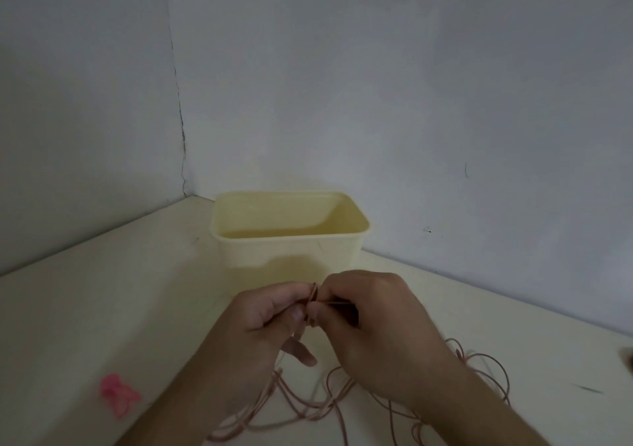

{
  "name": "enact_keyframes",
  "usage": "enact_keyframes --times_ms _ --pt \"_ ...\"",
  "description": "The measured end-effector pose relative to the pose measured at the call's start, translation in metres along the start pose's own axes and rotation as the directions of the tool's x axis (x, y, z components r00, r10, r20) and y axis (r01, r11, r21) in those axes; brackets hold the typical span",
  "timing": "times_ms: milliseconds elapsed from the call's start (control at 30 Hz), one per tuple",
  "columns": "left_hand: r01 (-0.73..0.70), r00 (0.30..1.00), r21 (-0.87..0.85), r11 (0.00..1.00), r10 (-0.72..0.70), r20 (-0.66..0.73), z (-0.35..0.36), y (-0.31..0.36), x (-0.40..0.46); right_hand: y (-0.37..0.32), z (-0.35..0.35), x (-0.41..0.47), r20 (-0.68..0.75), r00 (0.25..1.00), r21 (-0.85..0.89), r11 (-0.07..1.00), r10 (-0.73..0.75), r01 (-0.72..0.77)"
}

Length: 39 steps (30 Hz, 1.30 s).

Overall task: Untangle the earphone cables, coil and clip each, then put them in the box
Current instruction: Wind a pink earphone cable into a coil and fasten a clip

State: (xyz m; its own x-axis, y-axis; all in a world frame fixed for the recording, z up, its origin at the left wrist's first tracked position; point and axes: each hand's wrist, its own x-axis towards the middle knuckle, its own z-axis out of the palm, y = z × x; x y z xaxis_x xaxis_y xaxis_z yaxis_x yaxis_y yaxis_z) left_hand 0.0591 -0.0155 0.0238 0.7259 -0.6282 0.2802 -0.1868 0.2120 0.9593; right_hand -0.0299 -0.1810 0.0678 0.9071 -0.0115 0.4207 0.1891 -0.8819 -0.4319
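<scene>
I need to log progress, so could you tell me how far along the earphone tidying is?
Early. Nothing shows in the box. Both hands, left hand and right hand, pinch the pink cable, which lies in loose loops. The pink clip lies unused; coiling, clipping and boxing remain.

Cream tabletop (102, 308) in a wall corner carries an open pale-yellow box (291, 250) near the back, a pink clip (118, 394) at front left well apart from it, and loose loops of pinkish earphone cable (479, 373) strewn across front center and right.
</scene>
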Motion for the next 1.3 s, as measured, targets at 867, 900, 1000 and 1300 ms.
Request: enact_keyframes --times_ms 867,900,1000,1300 --pt "-0.024 0.962 -0.051 0.998 0.009 -0.274 0.005 0.002 0.001 -0.014 0.007 -0.003 0.218 0.974 -0.021 0.997 -0.064 0.070" --pt "-0.015 0.967 -0.010 1.000 0.012 -0.256 0.004 0.000 0.001 -0.011 0.002 -0.002 0.182 0.983 -0.030 0.999 -0.036 0.042" --pt "0.000 0.991 0.056 0.998 0.007 -0.136 0.005 -0.001 -0.002 -0.004 -0.013 0.002 0.090 0.994 -0.037 0.998 0.055 -0.052" --pt "0.053 0.999 -0.315 0.947 -0.052 0.013 0.005 0.012 -0.006 0.012 -0.005 0.005 -0.030 0.978 0.240 0.951 0.208 -0.195"
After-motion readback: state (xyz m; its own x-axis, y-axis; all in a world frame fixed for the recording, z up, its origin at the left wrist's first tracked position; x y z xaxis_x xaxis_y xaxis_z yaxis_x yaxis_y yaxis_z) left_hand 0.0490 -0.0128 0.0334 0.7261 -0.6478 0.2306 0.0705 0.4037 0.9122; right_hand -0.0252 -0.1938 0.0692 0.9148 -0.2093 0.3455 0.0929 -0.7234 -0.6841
